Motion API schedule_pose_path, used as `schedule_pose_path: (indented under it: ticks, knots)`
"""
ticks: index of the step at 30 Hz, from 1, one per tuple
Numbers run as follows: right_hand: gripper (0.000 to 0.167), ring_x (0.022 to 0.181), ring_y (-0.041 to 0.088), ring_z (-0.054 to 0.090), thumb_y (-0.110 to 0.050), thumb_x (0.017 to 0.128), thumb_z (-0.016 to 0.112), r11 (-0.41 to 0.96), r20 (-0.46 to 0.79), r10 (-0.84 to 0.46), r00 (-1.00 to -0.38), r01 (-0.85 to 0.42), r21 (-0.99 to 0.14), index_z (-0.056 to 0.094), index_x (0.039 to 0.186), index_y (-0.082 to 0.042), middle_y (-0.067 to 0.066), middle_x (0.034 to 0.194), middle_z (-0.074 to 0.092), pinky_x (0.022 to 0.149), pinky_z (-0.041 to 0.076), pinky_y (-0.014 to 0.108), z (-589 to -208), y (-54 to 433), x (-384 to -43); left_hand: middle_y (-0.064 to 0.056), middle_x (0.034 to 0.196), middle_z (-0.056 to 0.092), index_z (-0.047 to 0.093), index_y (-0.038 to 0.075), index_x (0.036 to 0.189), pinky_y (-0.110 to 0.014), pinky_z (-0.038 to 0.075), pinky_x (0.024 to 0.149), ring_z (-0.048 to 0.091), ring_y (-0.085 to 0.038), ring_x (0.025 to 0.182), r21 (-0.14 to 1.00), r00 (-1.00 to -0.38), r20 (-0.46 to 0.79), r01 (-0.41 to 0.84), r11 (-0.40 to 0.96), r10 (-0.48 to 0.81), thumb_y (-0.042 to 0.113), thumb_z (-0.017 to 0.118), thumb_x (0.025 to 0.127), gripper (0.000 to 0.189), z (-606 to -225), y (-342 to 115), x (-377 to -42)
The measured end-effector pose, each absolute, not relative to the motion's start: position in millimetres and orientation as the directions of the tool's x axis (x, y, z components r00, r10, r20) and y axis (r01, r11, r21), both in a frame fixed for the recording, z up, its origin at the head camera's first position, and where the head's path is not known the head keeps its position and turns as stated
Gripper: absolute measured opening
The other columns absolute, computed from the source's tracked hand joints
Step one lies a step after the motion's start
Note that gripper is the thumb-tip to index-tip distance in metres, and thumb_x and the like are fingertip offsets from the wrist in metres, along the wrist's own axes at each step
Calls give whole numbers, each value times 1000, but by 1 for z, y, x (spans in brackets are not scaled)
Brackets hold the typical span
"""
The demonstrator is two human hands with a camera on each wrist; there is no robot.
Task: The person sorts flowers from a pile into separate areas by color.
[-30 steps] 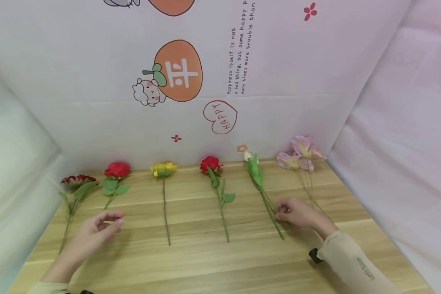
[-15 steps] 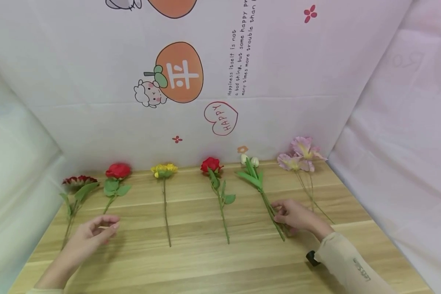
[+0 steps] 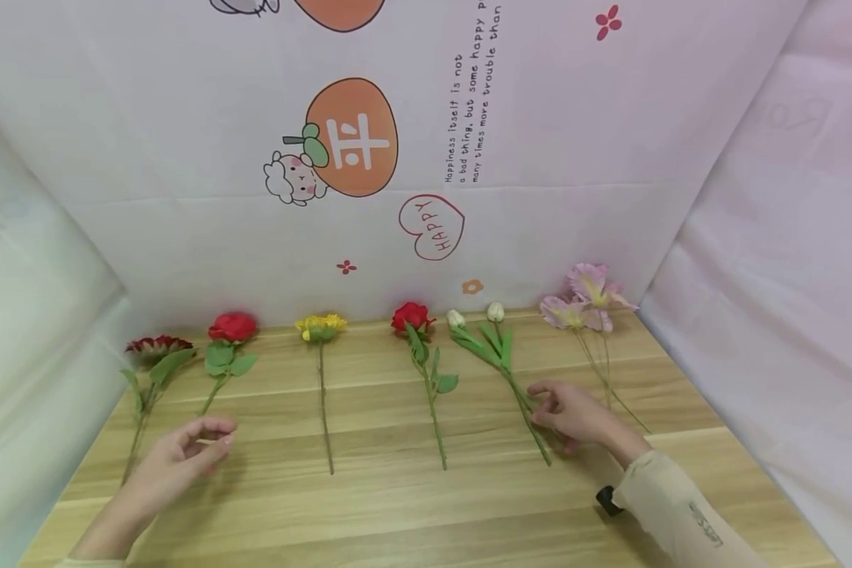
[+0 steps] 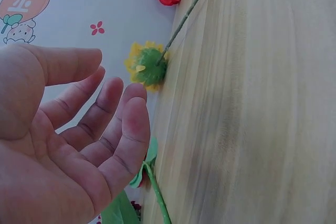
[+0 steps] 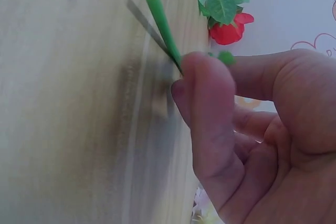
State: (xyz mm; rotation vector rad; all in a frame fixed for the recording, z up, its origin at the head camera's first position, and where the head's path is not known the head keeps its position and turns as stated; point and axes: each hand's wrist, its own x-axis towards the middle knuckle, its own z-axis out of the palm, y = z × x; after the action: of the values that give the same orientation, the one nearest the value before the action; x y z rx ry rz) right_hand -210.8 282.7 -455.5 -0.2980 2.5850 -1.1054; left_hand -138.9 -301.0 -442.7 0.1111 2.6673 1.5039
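My right hand [image 3: 571, 414] is at the stems of a white tulip [image 3: 504, 365] with two buds, which lies on the wooden table. Its fingers and thumb are curled at the stems. In the right wrist view the green stem end [image 5: 161, 22] sticks out past the curled fingers, which hide the grip itself. My left hand [image 3: 173, 465] hovers, fingers loosely bent and holding nothing, near a red rose [image 3: 232, 327] whose lower stem it hides. In the left wrist view a yellow flower [image 4: 148, 65] appears beyond the left fingertips.
Along the back of the table [image 3: 369, 513] lie a dark red flower [image 3: 158, 347] at far left, a second red rose [image 3: 412, 317] in the middle and pink-purple flowers [image 3: 585, 298] at right. A printed white cloth [image 3: 539, 158] stands behind, with white cloth at both sides.
The tulip's buds and leaves have turned left and spread apart. The right hand has stayed at its stems with slight movement. The left hand has dropped slightly.
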Motion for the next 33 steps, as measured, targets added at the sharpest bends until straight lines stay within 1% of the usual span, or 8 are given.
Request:
schedule_pose_path:
  ticks: [6,10,15,23,28,33]
  knots:
    - [50,48,19,58,-6,99,64,688,-220,-292,-931,-44,-725,46,145,4,9,87,61,43,56,37,-457,281,-208,-20,124,61,56,-3,133,-33,61,77,68,-19,97,853,-993,-76,-17,522,92,27,63,103,43,-440,-303,-136]
    - [50,46,19,59,-4,99,62,689,-198,-265,-944,-41,-724,45,145,3,10,83,61,42,55,36,-456,278,-209,-19,123,61,56,-3,134,-34,61,76,68,-21,98,853,-992,-93,-35,521,86,28,63,103,45,-440,-305,-136]
    - [49,48,21,61,-5,99,62,700,-194,-254,-947,-42,-713,45,145,2,11,79,60,44,56,37,-455,275,-210,-20,123,61,56,-4,134,-34,61,77,68,-21,99,857,-991,-94,-32,515,96,27,63,103,44,-439,-306,-137]
    - [43,52,22,58,-12,101,62,744,-250,-248,-936,-18,-668,50,141,0,10,73,58,46,57,37,-458,273,-206,-20,123,60,55,-5,134,-34,61,78,67,-21,100,857,-990,-102,-39,514,94,26,61,104,44,-439,-306,-136]
    - [41,54,22,58,-12,102,61,749,-254,-233,-939,-7,-662,51,139,0,9,74,57,47,57,37,-459,273,-206,-19,124,60,55,-3,135,-33,60,77,67,-20,100,851,-990,-112,-51,522,85,28,62,104,45,-441,-306,-136]
    - [42,54,23,58,-13,102,62,746,-246,-237,-940,-14,-666,50,140,1,9,76,57,47,57,37,-459,275,-208,-18,124,61,55,-3,135,-33,60,76,67,-19,99,847,-990,-114,-56,529,78,29,62,103,45,-443,-307,-136]
